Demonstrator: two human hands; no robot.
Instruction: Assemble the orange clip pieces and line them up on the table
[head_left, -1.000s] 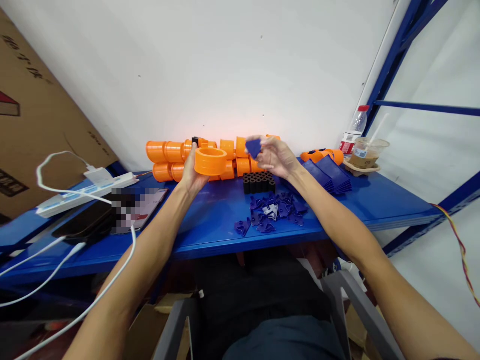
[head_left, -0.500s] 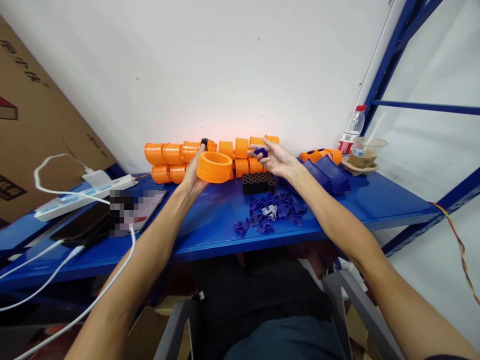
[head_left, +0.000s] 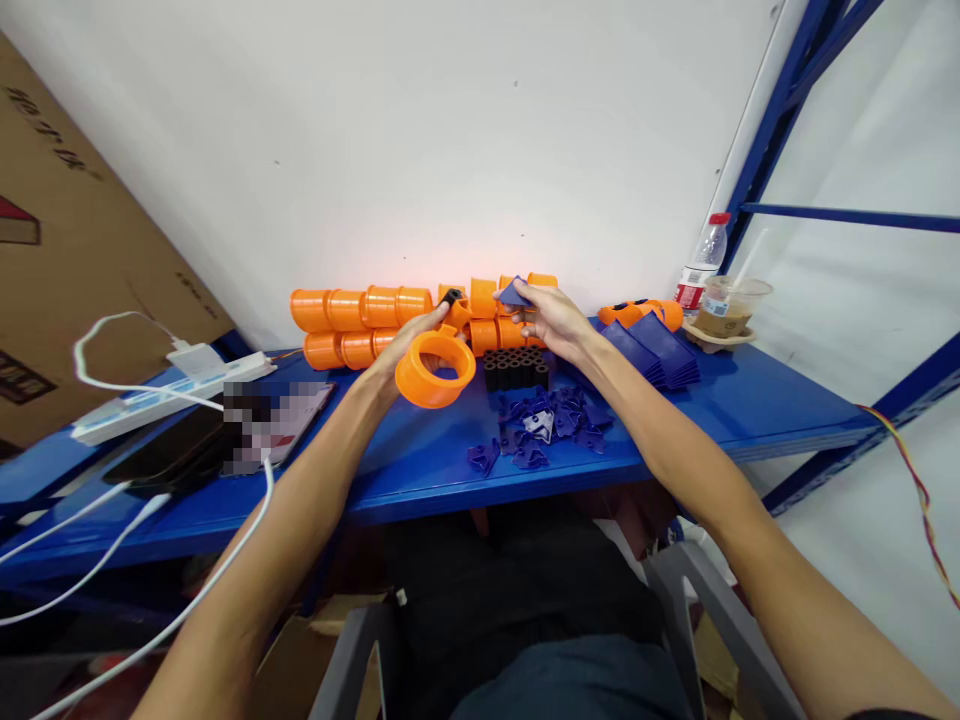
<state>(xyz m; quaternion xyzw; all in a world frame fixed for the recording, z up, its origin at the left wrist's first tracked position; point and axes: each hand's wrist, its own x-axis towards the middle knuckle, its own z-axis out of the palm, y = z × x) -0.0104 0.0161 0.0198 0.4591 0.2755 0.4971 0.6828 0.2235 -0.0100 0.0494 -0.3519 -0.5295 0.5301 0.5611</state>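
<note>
My left hand is closed on an orange plastic ring with a short neck; a black cylindrical piece sits at the neck's end, by my thumb. The ring's opening faces up toward me. Between the thumb and fingers of my right hand is a small dark blue plastic piece, held a little apart from the orange ring. Below it stand black cylinders packed in a block. In front of those lies a loose pile of small blue pieces, with one whitish piece among them.
Orange cylinders are stacked in two rows along the wall. Flat blue sheets, orange parts, a bottle and a drink cup stand at right. A power strip, phones and white cables occupy the left.
My left hand has turned the orange ring and shifted slightly right, so its neck and black piece show more. My right hand has raised and turned the blue piece.
</note>
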